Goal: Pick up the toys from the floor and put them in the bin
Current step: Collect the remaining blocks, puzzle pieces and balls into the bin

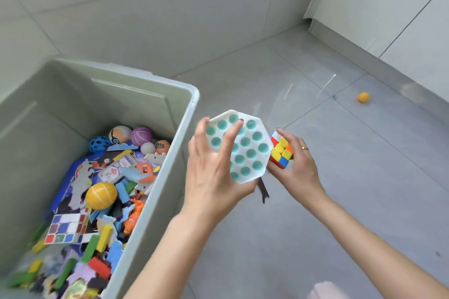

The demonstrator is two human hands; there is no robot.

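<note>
While the left hand [213,165] holds a flat pop toy [239,147] up in the air, its fingers are spread wide over the bumpy top and its thumb is tucked under the bottom edge. So the toy is pinched between the thumb below and the long fingers on top. The pop toy is white with blue-green bubbles and has eight sides.

Just to the right of that hand, the right hand [295,165] holds a color cube [281,153]. Its fingers curl round the back of the cube and one fingertip sits on the top corner. The cube touches the edge of the pop toy. A ring [305,148] is on one finger of the right hand. A thin dark thing [263,189] hangs down below the two hands; I cannot tell what it is.

To the left of the left hand is the big green bin [155,177], very close to the wrist. It is full of balls, blocks and cards. Far off past the right hand, a small orange ball [363,97] lies on the gray floor [340,201] near the wall.
</note>
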